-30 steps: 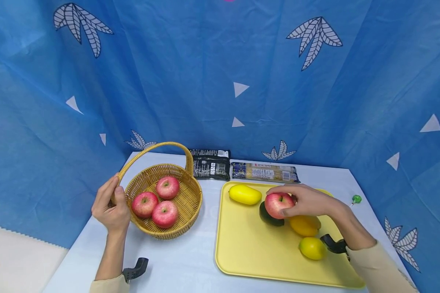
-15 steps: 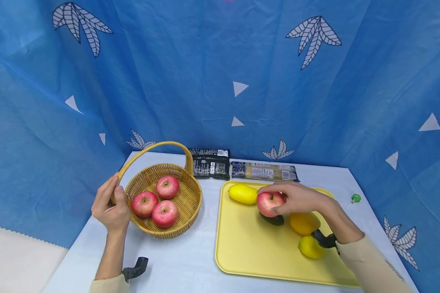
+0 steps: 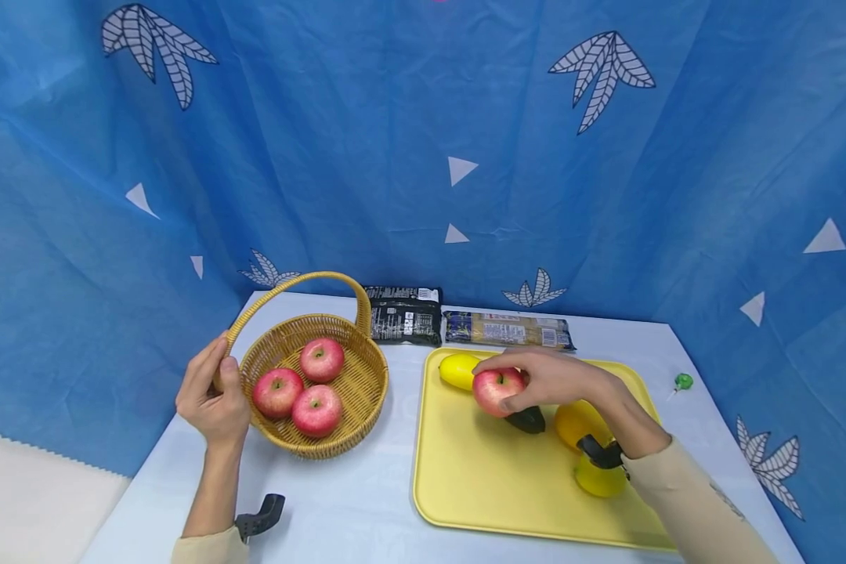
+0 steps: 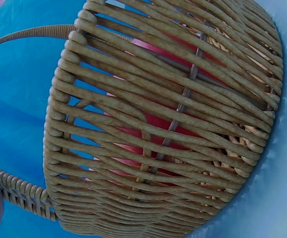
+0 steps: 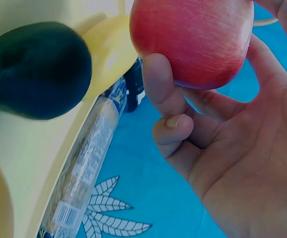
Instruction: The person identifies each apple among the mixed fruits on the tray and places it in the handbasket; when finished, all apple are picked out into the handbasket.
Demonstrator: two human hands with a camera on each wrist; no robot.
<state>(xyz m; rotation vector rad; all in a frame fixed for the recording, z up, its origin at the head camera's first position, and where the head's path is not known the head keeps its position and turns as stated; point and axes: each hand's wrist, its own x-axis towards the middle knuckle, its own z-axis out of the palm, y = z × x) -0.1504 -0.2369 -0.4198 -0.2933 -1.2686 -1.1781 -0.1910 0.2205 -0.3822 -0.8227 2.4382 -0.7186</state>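
On the left of the head view, my left hand grips the handle of a round wicker basket. Three red apples, one of them the nearest apple, sit in the basket; through its weave they show as red in the left wrist view. My right hand holds another red apple over the yellow tray. In the right wrist view that apple is held between curled fingers. Below it in the head view lies a dark green fruit, partly hidden.
On the tray are a long yellow fruit, an orange-yellow mango-like fruit and a lemon partly behind the wrist strap. Behind the tray lie a black package and a noodle pack. A green lollipop lies at far right.
My right hand has moved left with the apple, from above the dark green fruit towards the long yellow fruit. My left hand and the basket have stayed in place.
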